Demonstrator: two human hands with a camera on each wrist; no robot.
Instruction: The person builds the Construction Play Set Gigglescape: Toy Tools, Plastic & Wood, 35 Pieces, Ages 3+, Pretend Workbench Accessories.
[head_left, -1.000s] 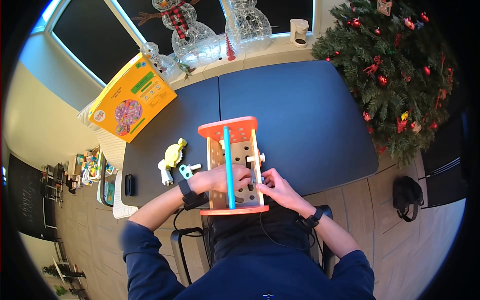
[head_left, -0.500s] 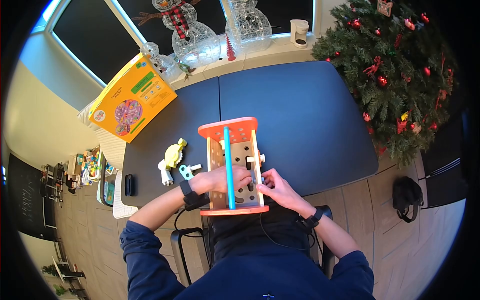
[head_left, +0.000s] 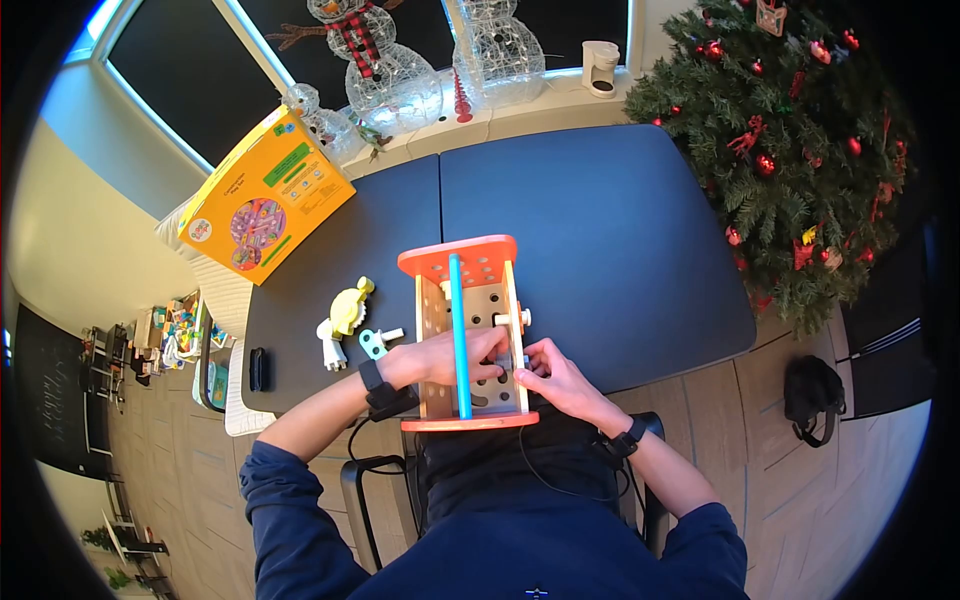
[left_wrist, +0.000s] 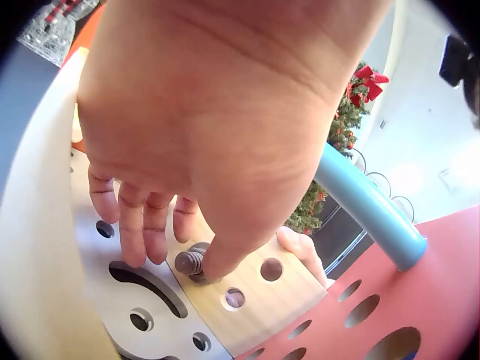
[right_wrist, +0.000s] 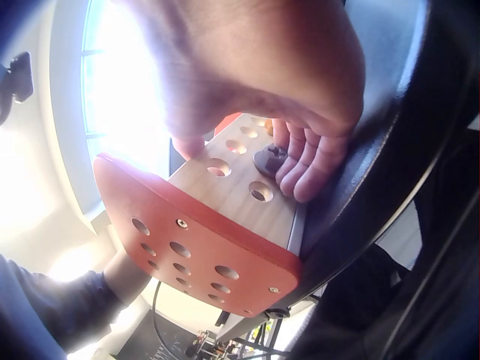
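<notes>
Left hand inside toy box, thumb at grey bolt; can't tell if pinching. Bolt's through the 3 o'clock panel. Right hand: fingers curled on bolt head. Looks like bolting; next likely calls for turning.

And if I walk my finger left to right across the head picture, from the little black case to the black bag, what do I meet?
Little black case → white toy piece → mint-green toy piece → blue bar → right hand → black bag.
</notes>
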